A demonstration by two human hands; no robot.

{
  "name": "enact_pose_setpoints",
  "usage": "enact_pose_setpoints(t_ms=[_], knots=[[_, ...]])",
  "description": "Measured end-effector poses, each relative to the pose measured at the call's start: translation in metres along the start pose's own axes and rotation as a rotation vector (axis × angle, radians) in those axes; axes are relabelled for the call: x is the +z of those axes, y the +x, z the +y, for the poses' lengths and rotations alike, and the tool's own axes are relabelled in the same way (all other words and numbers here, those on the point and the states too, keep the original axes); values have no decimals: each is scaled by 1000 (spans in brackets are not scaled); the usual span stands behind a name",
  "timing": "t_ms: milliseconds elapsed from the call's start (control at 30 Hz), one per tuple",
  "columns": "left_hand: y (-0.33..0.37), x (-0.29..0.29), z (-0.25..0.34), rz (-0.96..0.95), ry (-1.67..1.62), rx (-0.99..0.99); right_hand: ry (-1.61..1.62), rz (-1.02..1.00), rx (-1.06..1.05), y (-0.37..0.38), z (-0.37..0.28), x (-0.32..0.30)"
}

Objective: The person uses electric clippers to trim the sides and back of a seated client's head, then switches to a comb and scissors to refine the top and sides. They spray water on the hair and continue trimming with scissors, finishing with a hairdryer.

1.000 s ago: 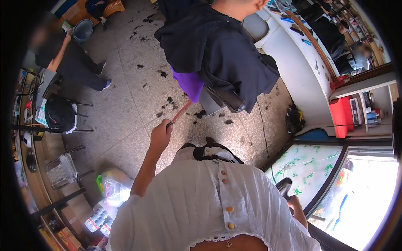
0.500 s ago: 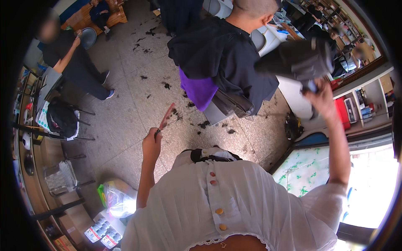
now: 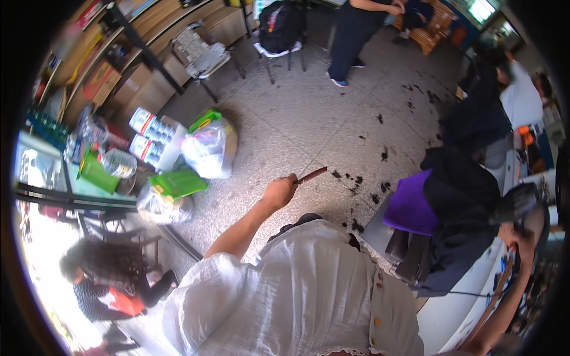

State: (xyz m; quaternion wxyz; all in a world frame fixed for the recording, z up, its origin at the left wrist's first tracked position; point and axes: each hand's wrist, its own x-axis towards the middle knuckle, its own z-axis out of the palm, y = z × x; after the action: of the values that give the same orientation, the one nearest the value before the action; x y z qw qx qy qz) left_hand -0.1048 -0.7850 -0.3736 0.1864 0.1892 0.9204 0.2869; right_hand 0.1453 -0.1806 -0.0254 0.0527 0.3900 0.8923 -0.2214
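My left hand [image 3: 280,193] is closed round a thin dark-red comb [image 3: 313,175], which sticks out over the floor. At the far right my right hand [image 3: 525,244] grips a black hair dryer [image 3: 515,204]. The dryer is beside a seated person in a black cape [image 3: 463,237]; that person's head is largely hidden by the dryer and my hand. A purple cloth [image 3: 409,203] lies over the front of the chair, next to a black armrest [image 3: 409,255].
Dark hair clippings [image 3: 380,193] litter the floor. Plastic bags [image 3: 205,148] and packs of bottles [image 3: 151,136] stand at the left, near shelves [image 3: 142,83]. A chair [image 3: 202,56] holds folded items. Another person in dark trousers [image 3: 353,41] stands at the back. A cord [image 3: 475,293] runs by the counter.
My view has swung to the left, so the caped person now lies at the right. Both hands keep hold of the comb and the dryer.
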Motion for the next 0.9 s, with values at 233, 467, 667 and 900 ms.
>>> enact_pose_setpoints(t_ms=[233, 467, 667, 900], knots=[[111, -170, -145, 677, -37, -487, -266, 509, -288, 31, 44, 11], [168, -250, -179, 571, 145, -742, -420, 723, 64, -25, 6, 22], [187, -134, -185, 222, 39, -619, -343, 726, -70, -27, -48, 43], [181, -25, -231, -10, -408, -606, -320, 439, 61, -78, -51, 41]])
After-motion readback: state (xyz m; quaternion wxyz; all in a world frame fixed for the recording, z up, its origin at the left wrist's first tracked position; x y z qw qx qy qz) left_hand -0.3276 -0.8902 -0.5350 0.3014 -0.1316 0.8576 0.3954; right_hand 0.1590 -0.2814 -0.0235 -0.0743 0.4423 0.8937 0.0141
